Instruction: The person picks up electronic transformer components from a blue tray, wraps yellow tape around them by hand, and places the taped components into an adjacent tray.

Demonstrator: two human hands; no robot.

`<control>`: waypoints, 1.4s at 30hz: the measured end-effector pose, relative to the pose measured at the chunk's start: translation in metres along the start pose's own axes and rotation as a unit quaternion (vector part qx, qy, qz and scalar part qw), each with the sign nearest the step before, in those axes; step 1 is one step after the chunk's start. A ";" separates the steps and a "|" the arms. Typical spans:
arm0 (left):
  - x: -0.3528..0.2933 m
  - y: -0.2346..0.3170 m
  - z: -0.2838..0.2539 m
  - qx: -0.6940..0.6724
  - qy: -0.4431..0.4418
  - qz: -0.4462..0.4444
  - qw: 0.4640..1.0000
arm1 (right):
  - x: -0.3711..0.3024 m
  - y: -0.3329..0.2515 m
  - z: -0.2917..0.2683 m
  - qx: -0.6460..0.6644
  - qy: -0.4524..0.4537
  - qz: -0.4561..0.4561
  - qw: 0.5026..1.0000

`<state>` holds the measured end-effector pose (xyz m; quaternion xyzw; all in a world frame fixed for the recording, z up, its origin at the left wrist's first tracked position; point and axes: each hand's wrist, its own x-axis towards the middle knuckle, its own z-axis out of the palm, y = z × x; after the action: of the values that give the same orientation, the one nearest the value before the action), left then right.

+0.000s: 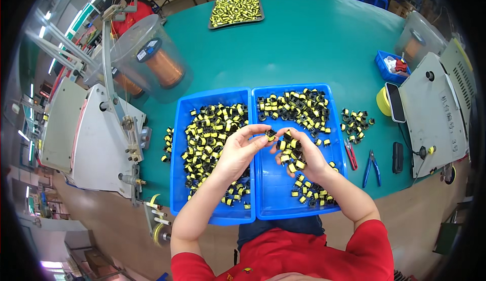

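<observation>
My left hand (235, 152) pinches one small transformer coil (271, 135), black with a yellow tape wrap, between thumb and fingers. Cupped beside it, my right hand (315, 162) holds a handful of similar coils (291, 154), its fingertips close to the pinched one. Both hands are above two blue bins set side by side. In the left bin (178, 164) a thick heap of coils (207, 134) spreads over most of the floor. The right bin (273, 200) has coils (298, 106) along its far side and more in its near right corner, partly hidden by my right forearm.
Loose coils (357, 124), red-handled cutters (350, 154) and blue pliers (372, 168) lie right of the bins. A phone (395, 101) leans on a yellow container. Winding machines (96, 139) flank the green table (304, 43). A full tray (262, 14) sits at the back.
</observation>
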<state>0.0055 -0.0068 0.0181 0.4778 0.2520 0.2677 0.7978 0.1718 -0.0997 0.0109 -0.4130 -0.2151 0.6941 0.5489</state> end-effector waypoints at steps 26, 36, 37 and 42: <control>0.002 -0.010 0.007 0.347 -0.017 0.129 0.929 | 0.001 0.005 -0.003 -0.035 -0.043 0.063 0.996; 0.004 -0.001 -0.005 -0.012 -0.074 -0.080 0.994 | 0.001 0.002 -0.003 0.037 0.002 -0.002 0.999; 0.003 0.000 -0.004 -0.035 -0.071 -0.084 0.993 | 0.001 0.002 -0.002 0.034 -0.002 -0.010 0.999; 0.003 0.002 0.004 0.031 -0.016 -0.084 0.996 | 0.000 0.002 -0.004 0.015 -0.004 -0.027 1.000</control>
<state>0.0103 -0.0066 0.0213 0.4840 0.2863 0.1842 0.8061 0.1737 -0.1014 0.0074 -0.3966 -0.2180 0.6836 0.5727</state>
